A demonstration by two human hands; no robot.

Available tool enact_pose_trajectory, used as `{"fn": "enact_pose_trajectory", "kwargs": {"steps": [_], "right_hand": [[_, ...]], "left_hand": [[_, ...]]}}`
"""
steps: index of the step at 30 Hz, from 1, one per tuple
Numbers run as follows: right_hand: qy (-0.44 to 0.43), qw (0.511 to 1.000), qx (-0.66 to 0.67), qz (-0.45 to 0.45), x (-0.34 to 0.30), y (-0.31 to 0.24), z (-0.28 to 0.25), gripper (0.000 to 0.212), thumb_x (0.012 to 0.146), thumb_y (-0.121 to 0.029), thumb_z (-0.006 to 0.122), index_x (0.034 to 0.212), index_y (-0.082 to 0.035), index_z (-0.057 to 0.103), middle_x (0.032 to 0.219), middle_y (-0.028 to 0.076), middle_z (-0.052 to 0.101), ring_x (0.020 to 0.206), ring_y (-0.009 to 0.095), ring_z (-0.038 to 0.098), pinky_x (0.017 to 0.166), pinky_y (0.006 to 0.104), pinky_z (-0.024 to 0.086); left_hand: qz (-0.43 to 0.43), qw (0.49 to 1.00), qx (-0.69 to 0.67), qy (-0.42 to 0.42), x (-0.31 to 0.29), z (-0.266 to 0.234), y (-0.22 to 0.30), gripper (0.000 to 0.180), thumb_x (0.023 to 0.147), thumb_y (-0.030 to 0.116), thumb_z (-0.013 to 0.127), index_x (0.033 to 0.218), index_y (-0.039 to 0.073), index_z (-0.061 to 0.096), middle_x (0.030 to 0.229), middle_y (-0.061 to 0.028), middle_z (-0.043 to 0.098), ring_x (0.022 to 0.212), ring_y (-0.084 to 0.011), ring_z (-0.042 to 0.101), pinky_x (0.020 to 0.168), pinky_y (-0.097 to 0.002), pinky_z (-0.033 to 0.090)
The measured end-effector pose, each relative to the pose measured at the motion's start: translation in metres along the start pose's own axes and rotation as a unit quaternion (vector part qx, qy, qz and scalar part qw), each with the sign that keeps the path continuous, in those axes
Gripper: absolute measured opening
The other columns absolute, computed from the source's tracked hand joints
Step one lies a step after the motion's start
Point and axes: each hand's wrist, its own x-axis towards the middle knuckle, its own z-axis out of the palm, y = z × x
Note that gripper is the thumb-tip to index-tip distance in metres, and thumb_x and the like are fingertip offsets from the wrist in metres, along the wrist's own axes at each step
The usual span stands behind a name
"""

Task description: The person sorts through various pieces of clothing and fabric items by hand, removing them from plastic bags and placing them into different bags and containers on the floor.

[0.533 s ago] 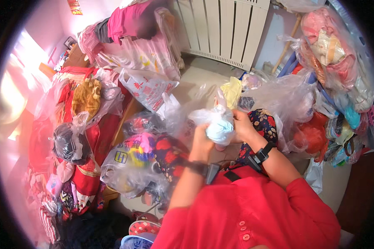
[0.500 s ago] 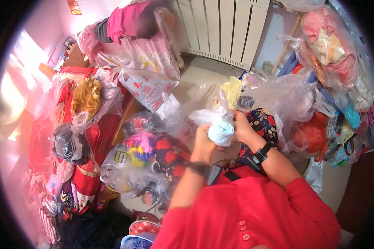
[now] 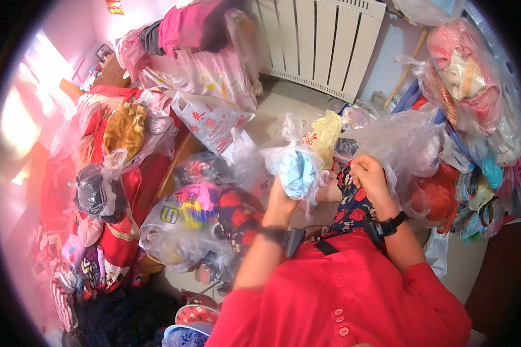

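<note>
Head view: looking down past a red shirt [image 3: 341, 289] to work held out over the lap, with bagged goods heaped on either side.
Pale blue bundle [image 3: 297, 173]: rounded, wrapped in a clear plastic bag [image 3: 293, 128], held up in front of the body, between the white bag with red print [image 3: 211, 124] and the dark flowered trousers [image 3: 356, 202].
Bag's upper end: gathered and pointing away from the body, just beside a yellow bag [image 3: 327, 132]; cannot tell whether knotted.
Left hand [image 3: 280, 198]: cupped round the near left side of the bundle, bearing it alone; fingers partly closed, mostly hidden behind the plastic.
Right hand [image 3: 369, 176]: apart from the bundle, raised over the flowered trousers; fingers curled in nearly to a fist, no object showing in them; cannot tell of a thin scrap tucked inside.
Step in hand: by judgement, handling the wrapped bundle, with the left hand steadying and the right hand off the plastic.
Next move: likely calls for opening the right fingers and bringing them back to the gathered plastic, while keeping the left cup firm against slipping.
</note>
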Motion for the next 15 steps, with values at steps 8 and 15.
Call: {"fn": "enact_pose_trajectory", "kwargs": {"steps": [8,15], "right_hand": [[-0.11,0.929,-0.191,-0.299,-0.033,-0.044,0.038,0.022,0.085,-0.009,0.059,0.104,-0.001,0.059,0.087,0.004,0.061,0.075,0.012,0.057,0.066,0.0244,0.047],[-0.265,0.954,-0.072,-0.121,-0.027,-0.022,0.044,0.06,0.073,-0.014,0.071,0.125,-0.001,0.045,0.112,0.009,0.055,0.105,0.013,0.05,0.088,0.0271,0.042]], "left_hand": [[0.027,0.965,0.197,0.169,0.0,-0.01,-0.013,0.04,0.091,0.029,0.045,0.111,-0.005,0.054,0.104,-0.0106,0.062,0.09,-0.023,0.063,0.075,-0.0346,0.052],[-0.044,0.995,0.094,-0.013,-0.007,-0.018,-0.016,0.041,0.096,0.033,0.037,0.115,0.001,0.053,0.105,-0.0107,0.061,0.094,-0.0218,0.061,0.08,-0.0354,0.05]]}}
